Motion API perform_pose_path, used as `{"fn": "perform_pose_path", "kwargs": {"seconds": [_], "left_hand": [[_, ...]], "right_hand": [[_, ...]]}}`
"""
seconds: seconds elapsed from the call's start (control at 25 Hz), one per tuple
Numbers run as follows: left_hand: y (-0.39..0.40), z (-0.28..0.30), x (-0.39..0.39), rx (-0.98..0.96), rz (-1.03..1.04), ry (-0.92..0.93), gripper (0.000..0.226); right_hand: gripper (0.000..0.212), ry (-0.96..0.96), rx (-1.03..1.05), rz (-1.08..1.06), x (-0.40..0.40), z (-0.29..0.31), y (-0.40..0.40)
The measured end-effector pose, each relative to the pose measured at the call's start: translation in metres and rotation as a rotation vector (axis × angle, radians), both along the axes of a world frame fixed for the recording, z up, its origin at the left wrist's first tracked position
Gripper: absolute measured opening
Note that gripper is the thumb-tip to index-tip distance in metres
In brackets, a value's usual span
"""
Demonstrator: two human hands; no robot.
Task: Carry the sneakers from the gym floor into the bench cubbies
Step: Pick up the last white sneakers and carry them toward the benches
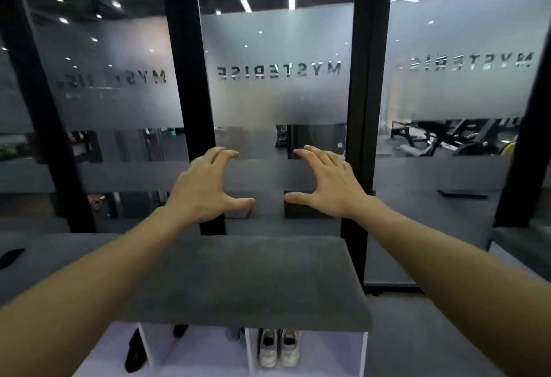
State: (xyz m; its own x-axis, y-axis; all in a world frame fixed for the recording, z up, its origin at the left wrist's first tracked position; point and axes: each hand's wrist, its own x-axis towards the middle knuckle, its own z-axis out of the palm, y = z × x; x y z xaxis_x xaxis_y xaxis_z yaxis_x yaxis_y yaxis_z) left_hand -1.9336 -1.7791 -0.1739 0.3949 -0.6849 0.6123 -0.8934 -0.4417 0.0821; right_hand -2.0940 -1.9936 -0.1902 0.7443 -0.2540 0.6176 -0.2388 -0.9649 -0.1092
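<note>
Sneakers: a pale pair, toes toward me, inside the right cubby below the grey padded surface, well below my hands. My left hand and right hand hover spread, empty, before frosted glass.

Single head view, looking forward-down over bench, close, facing glass wall

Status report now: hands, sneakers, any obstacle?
Left hand and right hand open, empty. White sneakers in right cubby. Nothing blocking.
</note>
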Motion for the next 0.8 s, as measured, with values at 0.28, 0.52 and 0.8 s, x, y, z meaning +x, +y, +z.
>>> {"fn": "perform_pose_path", "kwargs": {"seconds": [0.28, 0.52, 0.8], "left_hand": [[0.077, 0.179, -0.053, 0.009, 0.106, -0.068, 0.097], [0.175, 0.201, -0.096, 0.04, 0.258, -0.065, 0.099], [0.342, 0.201, -0.138, 0.049, 0.576, -0.059, 0.099]], "right_hand": [[0.094, -0.028, -0.074, 0.03, -0.043, 0.171, 0.055], [0.095, 0.012, -0.135, 0.219, -0.052, 0.191, 0.121], [0.096, 0.065, -0.1, 0.574, -0.012, 0.196, 0.274]]}}
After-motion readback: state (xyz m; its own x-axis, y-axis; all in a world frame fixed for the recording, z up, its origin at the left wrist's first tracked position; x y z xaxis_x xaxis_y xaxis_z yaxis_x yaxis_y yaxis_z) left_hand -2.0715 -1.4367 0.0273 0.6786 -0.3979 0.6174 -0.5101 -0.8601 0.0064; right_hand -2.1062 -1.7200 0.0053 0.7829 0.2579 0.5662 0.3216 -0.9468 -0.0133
